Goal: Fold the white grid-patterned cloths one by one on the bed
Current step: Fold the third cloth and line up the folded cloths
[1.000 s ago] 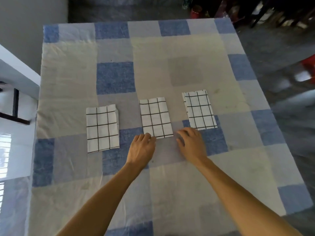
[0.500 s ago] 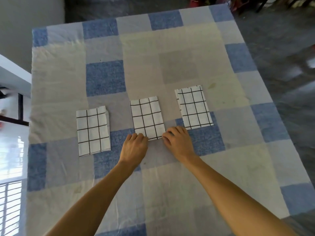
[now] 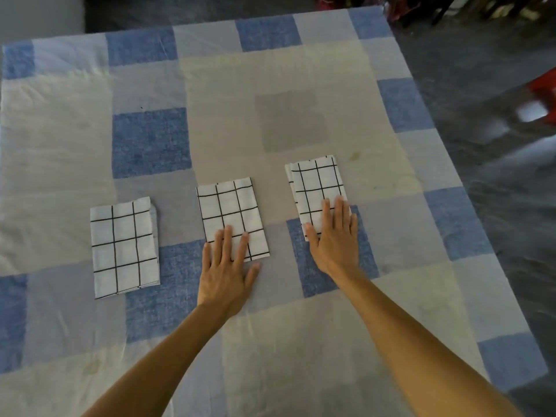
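Observation:
Three folded white cloths with black grid lines lie in a row on the bed (image 3: pixel 270 127). The left cloth (image 3: pixel 124 246) lies untouched. My left hand (image 3: pixel 227 266) lies flat with straight fingers on the near edge of the middle cloth (image 3: pixel 230 210). Over on the right cloth (image 3: pixel 316 183), my right hand (image 3: pixel 334 236) presses flat on its near end, fingers straight. Neither hand grips anything.
The bed wears a checked sheet of blue, grey and cream squares. Its right edge drops to a dark floor (image 3: pixel 481 70). A red object (image 3: pixel 544 85) sits on the floor at the far right. Dark furniture legs stand beyond the bed's far right corner.
Both hands have spread flat. The left has slid onto the middle cloth's near edge, and the right has moved from the middle cloth over to the right cloth.

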Demonstrator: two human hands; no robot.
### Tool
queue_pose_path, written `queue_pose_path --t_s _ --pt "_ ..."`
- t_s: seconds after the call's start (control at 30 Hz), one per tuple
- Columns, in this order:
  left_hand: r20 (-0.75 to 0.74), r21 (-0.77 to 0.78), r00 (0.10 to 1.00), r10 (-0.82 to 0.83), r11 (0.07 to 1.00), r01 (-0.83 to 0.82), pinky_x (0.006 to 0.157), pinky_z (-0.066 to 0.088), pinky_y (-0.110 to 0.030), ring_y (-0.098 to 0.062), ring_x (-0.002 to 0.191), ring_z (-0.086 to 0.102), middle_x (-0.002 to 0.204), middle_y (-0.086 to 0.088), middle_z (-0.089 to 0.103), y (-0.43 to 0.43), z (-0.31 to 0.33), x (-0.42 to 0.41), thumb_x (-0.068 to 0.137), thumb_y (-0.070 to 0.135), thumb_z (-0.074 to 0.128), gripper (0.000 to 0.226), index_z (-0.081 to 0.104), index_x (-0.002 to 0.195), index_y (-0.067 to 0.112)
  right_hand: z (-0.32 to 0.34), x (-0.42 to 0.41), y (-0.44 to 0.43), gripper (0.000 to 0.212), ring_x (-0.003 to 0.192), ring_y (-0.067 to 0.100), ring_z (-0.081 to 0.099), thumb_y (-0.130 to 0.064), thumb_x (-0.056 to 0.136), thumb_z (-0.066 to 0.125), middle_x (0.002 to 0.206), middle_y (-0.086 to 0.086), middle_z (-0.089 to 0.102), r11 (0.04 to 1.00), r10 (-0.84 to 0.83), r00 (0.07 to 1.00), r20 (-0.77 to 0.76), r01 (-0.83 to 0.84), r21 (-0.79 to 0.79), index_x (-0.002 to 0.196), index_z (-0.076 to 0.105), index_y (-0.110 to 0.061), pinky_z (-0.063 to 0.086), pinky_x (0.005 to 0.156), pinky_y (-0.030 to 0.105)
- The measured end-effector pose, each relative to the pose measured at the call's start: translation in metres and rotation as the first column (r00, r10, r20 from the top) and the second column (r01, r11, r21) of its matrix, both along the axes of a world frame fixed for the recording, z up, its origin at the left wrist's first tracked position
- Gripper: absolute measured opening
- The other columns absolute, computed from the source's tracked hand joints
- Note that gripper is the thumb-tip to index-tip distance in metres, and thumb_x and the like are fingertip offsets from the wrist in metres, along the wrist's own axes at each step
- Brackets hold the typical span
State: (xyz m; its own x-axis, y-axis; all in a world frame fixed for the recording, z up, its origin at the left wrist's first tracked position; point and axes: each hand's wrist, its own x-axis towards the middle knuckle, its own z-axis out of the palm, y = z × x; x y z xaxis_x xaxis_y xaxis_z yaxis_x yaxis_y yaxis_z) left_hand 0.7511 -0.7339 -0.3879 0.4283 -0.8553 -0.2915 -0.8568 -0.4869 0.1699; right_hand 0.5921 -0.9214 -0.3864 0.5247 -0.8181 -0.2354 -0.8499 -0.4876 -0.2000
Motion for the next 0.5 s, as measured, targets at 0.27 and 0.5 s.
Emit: queue_pose_path --t_s 0.27,0.5 --pt "0.041 -0.124 0.998 -0.040 0.991 0.045 0.114 0.011 -0.054 -0.037 0.139 0.024 0.146 -0.020 0.034 -0.051 0.038 -0.020 0.090 0.040 0.050 0.052 0.044 0.131 0.010 0.012 0.001 -0.008 0.079 0.147 0.026 -0.009 -0.063 0.091 0.006 0.159 0.014 -0.007 1.000 0.026 0.999 0.022 -0.026 -0.008 0.153 0.000 -0.014 -0.007 0.119 0.040" --pt "0.016 -0.048 0.964 -0.267 0.962 0.267 0.117 -0.001 -0.048 -0.031 0.145 -0.002 0.157 -0.015 0.001 -0.152 0.034 -0.031 0.099 0.034 0.028 0.059 0.007 0.150 0.012 -0.002 -0.005 -0.019 0.080 0.147 0.026 -0.011 -0.064 0.088 -0.012 0.158 0.012 -0.013 0.996 0.084 0.996 -0.031 -0.084 -0.021 0.151 -0.008 -0.013 -0.005 0.120 0.040"
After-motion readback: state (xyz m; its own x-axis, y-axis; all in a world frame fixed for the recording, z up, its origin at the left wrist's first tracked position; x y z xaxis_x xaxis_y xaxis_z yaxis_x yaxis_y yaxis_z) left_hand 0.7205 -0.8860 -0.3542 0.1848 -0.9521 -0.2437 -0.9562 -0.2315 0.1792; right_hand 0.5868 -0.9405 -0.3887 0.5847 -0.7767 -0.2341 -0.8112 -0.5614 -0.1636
